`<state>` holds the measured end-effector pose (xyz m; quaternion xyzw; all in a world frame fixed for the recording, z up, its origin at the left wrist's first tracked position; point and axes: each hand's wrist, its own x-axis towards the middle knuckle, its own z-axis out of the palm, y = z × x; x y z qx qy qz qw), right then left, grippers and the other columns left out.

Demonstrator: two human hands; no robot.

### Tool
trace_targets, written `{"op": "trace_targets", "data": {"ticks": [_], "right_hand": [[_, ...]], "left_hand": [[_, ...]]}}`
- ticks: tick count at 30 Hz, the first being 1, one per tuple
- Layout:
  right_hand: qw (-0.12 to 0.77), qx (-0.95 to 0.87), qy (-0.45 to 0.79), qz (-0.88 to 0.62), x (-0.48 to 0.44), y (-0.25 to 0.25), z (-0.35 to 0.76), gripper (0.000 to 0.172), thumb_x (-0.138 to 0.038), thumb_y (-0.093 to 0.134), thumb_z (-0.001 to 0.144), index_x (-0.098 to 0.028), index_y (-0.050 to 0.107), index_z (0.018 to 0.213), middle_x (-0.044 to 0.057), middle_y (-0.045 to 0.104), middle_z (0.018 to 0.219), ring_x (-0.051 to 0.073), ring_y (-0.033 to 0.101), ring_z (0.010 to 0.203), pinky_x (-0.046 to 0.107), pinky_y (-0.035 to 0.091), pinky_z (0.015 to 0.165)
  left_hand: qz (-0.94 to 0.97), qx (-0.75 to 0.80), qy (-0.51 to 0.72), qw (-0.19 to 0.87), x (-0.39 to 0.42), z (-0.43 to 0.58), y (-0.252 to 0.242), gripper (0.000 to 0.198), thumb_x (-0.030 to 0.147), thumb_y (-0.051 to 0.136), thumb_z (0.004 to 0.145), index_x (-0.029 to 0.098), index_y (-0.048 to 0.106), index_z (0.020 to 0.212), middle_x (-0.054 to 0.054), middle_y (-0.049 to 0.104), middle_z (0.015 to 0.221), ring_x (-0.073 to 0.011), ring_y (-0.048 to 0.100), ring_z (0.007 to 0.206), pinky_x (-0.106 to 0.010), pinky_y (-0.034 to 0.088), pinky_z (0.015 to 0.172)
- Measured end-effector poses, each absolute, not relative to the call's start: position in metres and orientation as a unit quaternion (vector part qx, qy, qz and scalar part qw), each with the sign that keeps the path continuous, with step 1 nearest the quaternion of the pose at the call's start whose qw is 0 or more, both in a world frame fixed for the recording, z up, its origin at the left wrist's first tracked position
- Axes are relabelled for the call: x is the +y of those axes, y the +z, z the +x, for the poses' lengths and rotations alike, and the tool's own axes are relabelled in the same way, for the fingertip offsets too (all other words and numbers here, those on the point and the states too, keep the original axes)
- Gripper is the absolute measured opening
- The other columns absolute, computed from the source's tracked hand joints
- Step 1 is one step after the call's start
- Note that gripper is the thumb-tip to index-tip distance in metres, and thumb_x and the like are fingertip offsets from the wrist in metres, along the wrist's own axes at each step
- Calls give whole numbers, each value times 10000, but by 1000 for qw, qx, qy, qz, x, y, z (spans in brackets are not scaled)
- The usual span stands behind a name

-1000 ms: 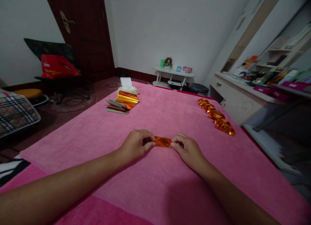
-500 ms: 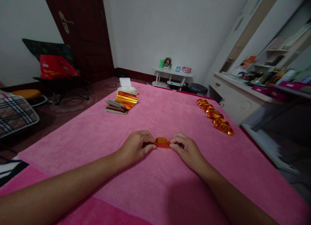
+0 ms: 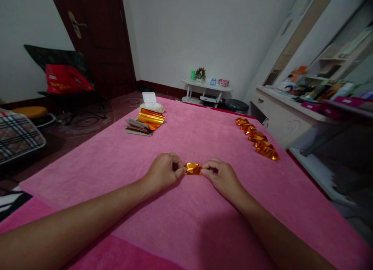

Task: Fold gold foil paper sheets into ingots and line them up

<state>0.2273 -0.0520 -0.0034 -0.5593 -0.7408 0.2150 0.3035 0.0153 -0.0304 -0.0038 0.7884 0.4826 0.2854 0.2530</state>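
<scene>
A small folded piece of gold foil paper (image 3: 193,169) is stretched between my two hands, just over or on the pink cloth (image 3: 186,211). My left hand (image 3: 166,169) pinches its left end between thumb and fingers. At the opposite end, my right hand (image 3: 220,176) grips it the same way. The foil's middle bulges a little and shines. Farther off to the left lies a stack of foil sheets (image 3: 138,127), its top gold sheet (image 3: 151,119) curling up. Toward the right edge, several folded gold foil pieces (image 3: 257,139) lie in a row.
Behind the stack is a white wipes packet (image 3: 152,107) with its lid raised. Against the far wall stands a low white table (image 3: 207,85) with small items. A white dresser (image 3: 287,110) runs along the right, and a chair with a red bag (image 3: 68,79) is at left.
The foil piece has turned between my fingers, so its bright face now shows more. Both hands have shifted slightly left and away from me.
</scene>
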Motion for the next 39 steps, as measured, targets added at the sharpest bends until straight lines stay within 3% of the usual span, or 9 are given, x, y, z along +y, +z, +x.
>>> {"op": "trace_targets", "data": {"ticks": [9, 18, 22, 26, 30, 33, 39], "right_hand": [[288, -710, 212, -607, -47, -5, 222, 31, -238, 643, 726, -212, 659, 724, -24, 620, 641, 114, 516, 558, 227, 349, 518], [274, -710, 211, -613, -49, -2, 218, 66, -233, 655, 688, -215, 651, 751, -25, 597, 672, 109, 496, 562, 223, 319, 504], [309, -702, 208, -607, -54, -4, 217, 74, -220, 640, 687, -197, 585, 644, -33, 545, 644, 111, 472, 573, 224, 323, 528], [397, -653, 307, -567, -55, -6, 214, 144, -268, 600, 735, -186, 527, 641, -49, 465, 568, 106, 428, 528, 218, 316, 503], [471, -628, 344, -516, -54, -3, 213, 162, -312, 596, 763, -174, 538, 701, -44, 463, 598, 105, 428, 535, 214, 323, 505], [472, -633, 347, -507, -55, -1, 216, 214, -357, 553, 819, -166, 563, 724, -30, 497, 595, 113, 455, 535, 222, 340, 513], [448, -651, 324, -520, -64, 0, 220, 376, -405, 475, 883, -169, 527, 594, -30, 474, 504, 106, 446, 480, 220, 336, 491]], "left_hand": [[799, 494, 268, 214, -29, 12, -3, 97, 254, 640, 738, 164, 668, 714, -24, 651, 709, -129, 534, 599, -236, 358, 567], [809, 475, 283, 199, -35, 10, -6, 72, 224, 608, 789, 163, 616, 752, -29, 616, 779, -145, 539, 695, -246, 374, 633], [785, 457, 332, 255, -35, 9, -8, 97, 212, 627, 771, 157, 594, 698, -18, 610, 745, -138, 536, 678, -240, 380, 629], [714, 425, 411, 375, -28, 12, -7, 154, 231, 604, 786, 145, 551, 670, 0, 572, 626, -119, 515, 580, -218, 378, 548], [667, 360, 468, 455, -18, 23, 0, 88, 210, 595, 784, 138, 551, 810, 8, 591, 609, -124, 559, 552, -223, 420, 551], [664, 338, 469, 474, -15, 34, 4, 201, 208, 590, 783, 116, 594, 962, 8, 597, 605, -128, 569, 551, -233, 438, 571], [660, 330, 432, 519, -23, 46, -1, 154, 244, 646, 752, 96, 666, 792, -7, 600, 642, -93, 525, 563, -188, 393, 532]]}}
